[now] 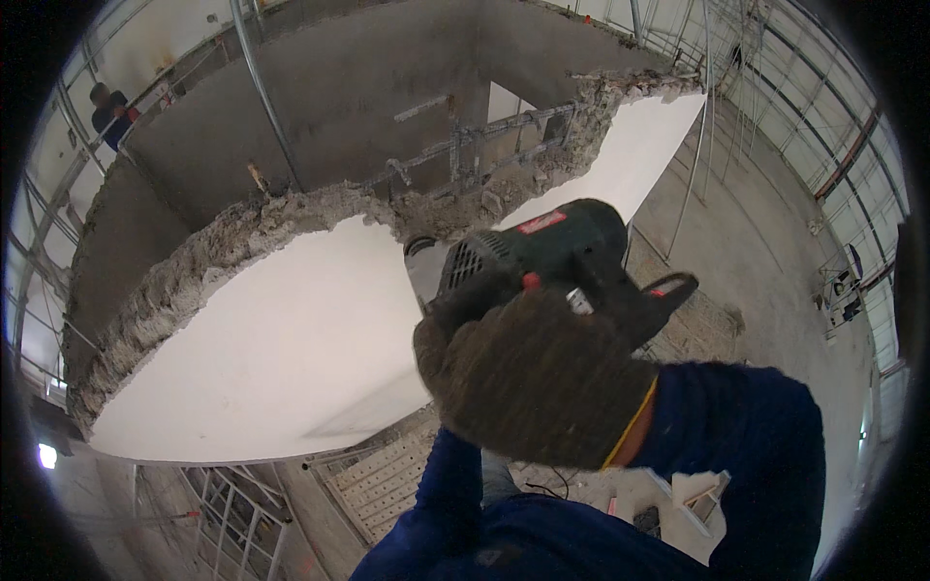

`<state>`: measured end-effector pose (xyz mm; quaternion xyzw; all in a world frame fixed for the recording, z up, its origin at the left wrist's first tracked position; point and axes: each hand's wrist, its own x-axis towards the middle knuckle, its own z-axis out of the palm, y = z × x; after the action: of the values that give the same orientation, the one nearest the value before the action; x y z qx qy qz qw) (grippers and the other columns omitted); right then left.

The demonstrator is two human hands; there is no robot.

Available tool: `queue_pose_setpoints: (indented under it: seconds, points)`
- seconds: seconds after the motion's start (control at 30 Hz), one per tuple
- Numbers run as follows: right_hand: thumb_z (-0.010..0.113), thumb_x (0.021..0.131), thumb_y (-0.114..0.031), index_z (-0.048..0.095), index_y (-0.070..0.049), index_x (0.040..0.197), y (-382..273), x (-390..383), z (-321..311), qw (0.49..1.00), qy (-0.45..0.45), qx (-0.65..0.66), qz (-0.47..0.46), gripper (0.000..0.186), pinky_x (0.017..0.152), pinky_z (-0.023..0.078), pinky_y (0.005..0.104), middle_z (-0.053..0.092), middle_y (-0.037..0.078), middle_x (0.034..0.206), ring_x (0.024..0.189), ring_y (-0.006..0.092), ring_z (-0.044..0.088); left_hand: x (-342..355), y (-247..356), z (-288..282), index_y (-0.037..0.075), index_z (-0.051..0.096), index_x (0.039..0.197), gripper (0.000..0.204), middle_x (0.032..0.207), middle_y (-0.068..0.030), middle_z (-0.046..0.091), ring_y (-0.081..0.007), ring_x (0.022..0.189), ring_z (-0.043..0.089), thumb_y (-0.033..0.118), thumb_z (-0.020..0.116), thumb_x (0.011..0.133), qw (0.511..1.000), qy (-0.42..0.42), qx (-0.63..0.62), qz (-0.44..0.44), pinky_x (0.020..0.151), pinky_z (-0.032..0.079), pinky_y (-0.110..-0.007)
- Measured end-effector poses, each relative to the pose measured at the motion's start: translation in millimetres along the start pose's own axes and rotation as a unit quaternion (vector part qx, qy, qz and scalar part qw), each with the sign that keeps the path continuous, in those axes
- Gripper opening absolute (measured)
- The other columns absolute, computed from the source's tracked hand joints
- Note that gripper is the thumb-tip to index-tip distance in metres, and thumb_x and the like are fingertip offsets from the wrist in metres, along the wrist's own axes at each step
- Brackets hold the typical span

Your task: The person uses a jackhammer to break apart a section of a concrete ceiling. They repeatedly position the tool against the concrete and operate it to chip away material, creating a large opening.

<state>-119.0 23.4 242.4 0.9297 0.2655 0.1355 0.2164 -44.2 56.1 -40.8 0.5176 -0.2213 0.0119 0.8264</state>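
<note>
Nearest to us is the right hand (542,387), in a dark brown fabric glove with a yellow-edged cuff, below a dark blue cloth sleeve (736,426). Its fingers look curled closed around a dark green and black hand-held power tool (572,237); we judge that this full grip steadies the weight. The tool sits at picture centre, its head toward the gap between two smooth white panels, a large one (271,349) on the left and a smaller one (630,150) on the right. Whether it touches them, we cannot tell. Another blue sleeve (450,474) rises beneath the glove, but the left hand is hidden, so we cannot tell how its fingers stand. Beyond, we see a jagged grey concrete rim (242,232), bare metal bars (455,150) and a slanting metal pole (262,87); another person (111,114) is far left.
</note>
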Motion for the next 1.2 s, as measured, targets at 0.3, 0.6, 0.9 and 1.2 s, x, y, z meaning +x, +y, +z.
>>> queue_pose_setpoints:
  seconds: [0.3,0.6,0.9,1.2]
  points:
    - [0.068,0.081,-0.02,0.067,0.004,0.099,-11.7,-6.9,2.4,0.995,0.054,0.084,0.022,0.03,0.046,0.054,0.0374,0.066,0.016,0.064,0.055,0.0214,0.067,-6.0,33.3,18.2,0.002,0.052,0.119,0.036,0.111,-0.0116,0.059,-0.0228,0.095,0.057,0.028,0.057,0.094,0.939,-0.061,-0.301,-0.152,0.081,0.047,-0.04]
    - [0.068,0.083,-0.018,0.058,0.001,0.125,-8.5,-60.7,28.5,0.986,-0.007,0.163,0.042,0.047,0.044,0.05,0.0351,0.062,0.01,0.065,0.053,0.019,0.061,-22.3,57.0,30.7,0.005,0.045,0.135,0.051,0.13,-0.0133,0.054,-0.0265,0.113,0.055,0.036,0.053,0.097,0.878,-0.128,-0.404,-0.222,0.097,0.047,-0.044]
    - [0.063,0.084,-0.013,0.06,0.004,0.115,-23.8,-56.4,28.7,0.976,0.014,0.204,0.077,0.036,0.045,0.051,0.0378,0.063,0.01,0.067,0.057,0.0226,0.065,-27.4,51.2,8.2,0.005,0.048,0.128,0.047,0.121,-0.014,0.057,-0.0283,0.108,0.058,0.036,0.056,0.094,0.877,-0.087,-0.402,-0.248,0.093,0.047,-0.045]
    - [0.059,0.089,-0.019,0.063,0.001,0.112,-44.4,9.9,34.4,0.979,0.084,-0.06,0.176,0.03,0.048,0.056,0.0391,0.065,0.015,0.064,0.053,0.0236,0.066,-8.1,61.2,-37.3,0.004,0.058,0.108,0.034,0.101,-0.0156,0.062,-0.0297,0.094,0.063,0.031,0.065,0.087,0.974,-0.067,-0.085,-0.199,0.077,0.049,-0.044]
